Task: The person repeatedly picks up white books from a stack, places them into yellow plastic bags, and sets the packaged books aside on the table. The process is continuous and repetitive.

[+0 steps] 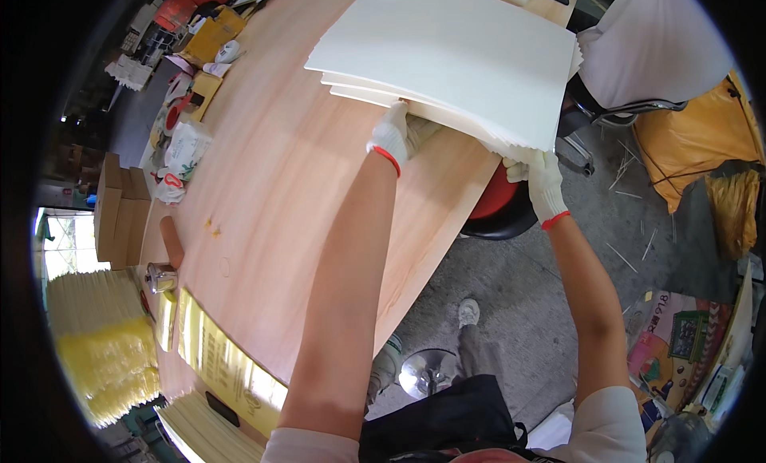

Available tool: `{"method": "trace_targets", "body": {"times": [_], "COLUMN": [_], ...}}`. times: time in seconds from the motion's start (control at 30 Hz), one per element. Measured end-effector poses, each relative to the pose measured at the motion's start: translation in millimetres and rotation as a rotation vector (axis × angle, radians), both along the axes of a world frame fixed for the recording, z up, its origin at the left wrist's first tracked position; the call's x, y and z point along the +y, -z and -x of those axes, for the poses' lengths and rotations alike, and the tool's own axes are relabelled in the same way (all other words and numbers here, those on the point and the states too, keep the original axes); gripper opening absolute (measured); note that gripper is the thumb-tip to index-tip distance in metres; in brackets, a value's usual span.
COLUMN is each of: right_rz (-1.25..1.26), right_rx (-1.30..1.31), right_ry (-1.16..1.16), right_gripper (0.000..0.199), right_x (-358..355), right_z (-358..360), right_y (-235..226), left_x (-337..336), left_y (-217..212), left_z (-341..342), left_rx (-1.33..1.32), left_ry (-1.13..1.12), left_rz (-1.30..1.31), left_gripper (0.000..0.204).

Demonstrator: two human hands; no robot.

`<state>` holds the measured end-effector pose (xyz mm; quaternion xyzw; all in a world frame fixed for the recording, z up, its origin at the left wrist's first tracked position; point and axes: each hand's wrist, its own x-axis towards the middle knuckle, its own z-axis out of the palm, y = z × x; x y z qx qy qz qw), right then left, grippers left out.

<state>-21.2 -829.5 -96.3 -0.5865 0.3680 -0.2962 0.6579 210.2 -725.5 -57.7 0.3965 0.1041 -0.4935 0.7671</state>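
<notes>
A thick stack of large white sheets [447, 60] lies at the far end of the wooden table, its layers slightly fanned out. My left hand [391, 133], in a white knit glove with a red cuff, grips the stack's near edge. Its thumb is at the edge and its other fingers are partly hidden beneath. At the near right corner, which juts past the table's edge, my right hand [542, 184], gloved alike, holds the sheets with its fingers curled at the edge.
Beside the wooden table [263, 160] stands a red and black stool [499, 207]. A person in a pale top [662, 44] sits at the far right near an orange sack [694, 144]. Tape rolls and bags line the left edge. Yellow printed sheets [227, 359] lie near left.
</notes>
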Motion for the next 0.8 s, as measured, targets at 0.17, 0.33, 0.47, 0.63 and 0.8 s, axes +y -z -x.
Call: {"method": "trace_targets", "body": {"times": [0.17, 0.33, 0.47, 0.63, 0.8], "right_rz": [-0.037, -0.095, 0.295, 0.193, 0.408], "right_rx": [0.020, -0.040, 0.404, 0.296, 0.289], "right_ry": [0.054, 0.028, 0.091, -0.030, -0.081], "right_gripper": [0.040, 0.034, 0.048, 0.054, 0.065], "right_x": [19, 88, 169, 260, 365], "right_z": [-4, 0, 18, 47, 67], "right_y": [-6, 1, 8, 20, 9], "left_x": [1, 56, 124, 225, 336], "left_y": [-5, -6, -6, -18, 10], "left_z": [-2, -10, -4, 29, 33], "left_rx": [-0.211, -0.279, -0.268, -0.215, -0.133], "left_ry": [0.044, 0.108, 0.090, 0.007, -0.103], "left_rz": [-0.206, -0.231, -0.292, -0.413, -0.455], "left_gripper": [0.030, 0.031, 0.032, 0.031, 0.030]}}
